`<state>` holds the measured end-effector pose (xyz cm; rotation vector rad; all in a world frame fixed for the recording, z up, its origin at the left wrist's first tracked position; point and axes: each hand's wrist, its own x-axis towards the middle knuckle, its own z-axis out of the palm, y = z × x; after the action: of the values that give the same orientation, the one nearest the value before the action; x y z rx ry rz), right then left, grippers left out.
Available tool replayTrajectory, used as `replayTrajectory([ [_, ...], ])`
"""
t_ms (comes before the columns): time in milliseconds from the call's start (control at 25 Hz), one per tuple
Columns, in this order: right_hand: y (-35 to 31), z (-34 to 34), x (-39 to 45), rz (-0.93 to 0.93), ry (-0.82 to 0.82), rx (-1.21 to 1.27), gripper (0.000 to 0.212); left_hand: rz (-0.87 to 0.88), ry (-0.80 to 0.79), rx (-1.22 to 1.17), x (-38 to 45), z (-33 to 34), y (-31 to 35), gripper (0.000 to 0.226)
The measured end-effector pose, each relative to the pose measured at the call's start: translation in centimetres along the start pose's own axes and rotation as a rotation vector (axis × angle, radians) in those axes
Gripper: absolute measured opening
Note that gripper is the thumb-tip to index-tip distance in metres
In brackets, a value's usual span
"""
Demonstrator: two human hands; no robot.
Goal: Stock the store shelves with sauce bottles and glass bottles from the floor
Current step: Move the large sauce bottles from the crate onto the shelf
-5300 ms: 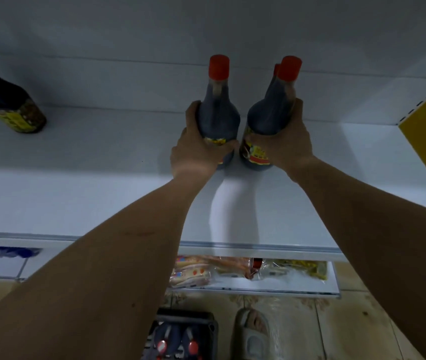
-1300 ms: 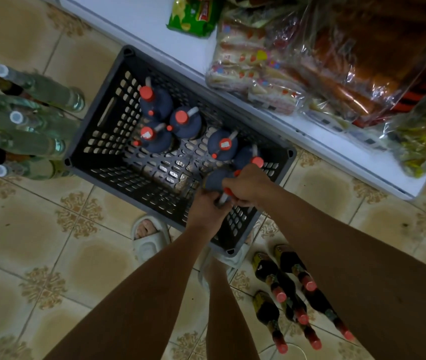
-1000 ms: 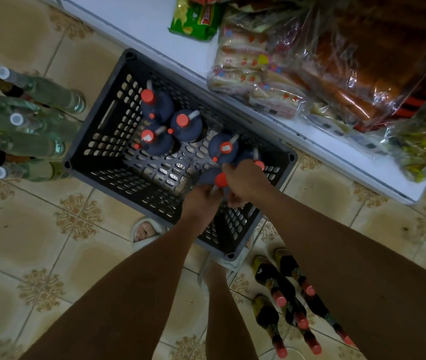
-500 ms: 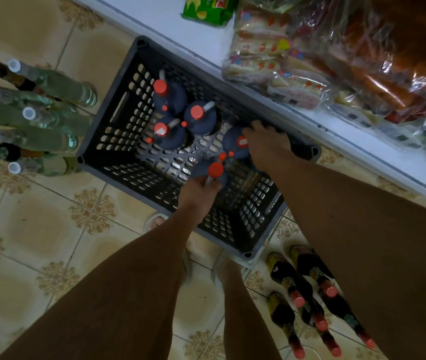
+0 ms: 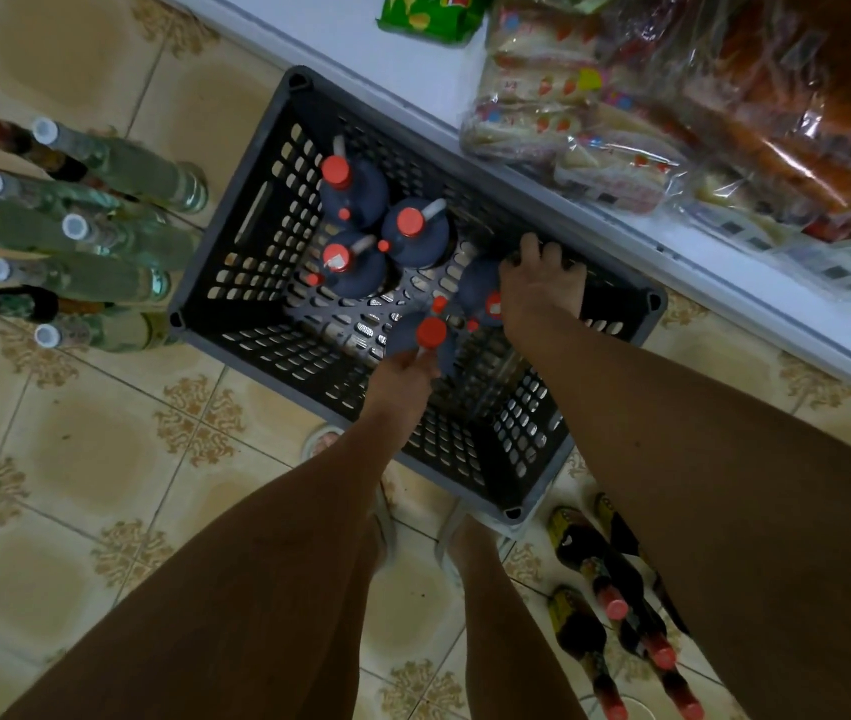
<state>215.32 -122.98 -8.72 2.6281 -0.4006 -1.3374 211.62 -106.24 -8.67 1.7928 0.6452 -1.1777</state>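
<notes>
Green glass bottles (image 5: 101,241) stand on the floor left of the crate (image 5: 267,148). Inside it, three dark sauce bottles (image 5: 361,231) cluster at the far-left corner. Left hand (image 5: 402,379) grips a red-capped bottle (image 5: 426,337) mid-crate. Right hand (image 5: 537,291) reaches over another bottle (image 5: 478,293); grip unclear. More bottles (image 5: 605,610) right of crate.

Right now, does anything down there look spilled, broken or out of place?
Nothing stands out. The dark red-capped sauce bottles stand upright in the black plastic crate, the clear white-capped glass bottles stand on the tiled floor, and no spill shows. Each hand grips one bottle.
</notes>
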Motion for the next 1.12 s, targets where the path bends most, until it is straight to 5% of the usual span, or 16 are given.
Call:
replayTrajectory([
  [240,-0.7,0.9,-0.4,-0.005,-0.033,0.341,0.068,-0.042,0.033,-0.055,-0.2,-0.2,0.5,0.022],
  [400,-0.5,1.5,-0.9,0.098,-0.109,0.803,0.075,-0.023,0.021,-0.024,-1.0,-0.4,0.9,0.024],
  [720,-0.5,0.0,-9.7,0.373,-0.024,1.822,0.035,0.118,0.001,0.141,-4.3,-2.6,3.2,0.031],
  [1120,5.0,-7.4,-19.2,0.432,0.246,2.201,0.023,0.326,-0.113,0.144,-12.5,-4.0,13.0,0.03],
])
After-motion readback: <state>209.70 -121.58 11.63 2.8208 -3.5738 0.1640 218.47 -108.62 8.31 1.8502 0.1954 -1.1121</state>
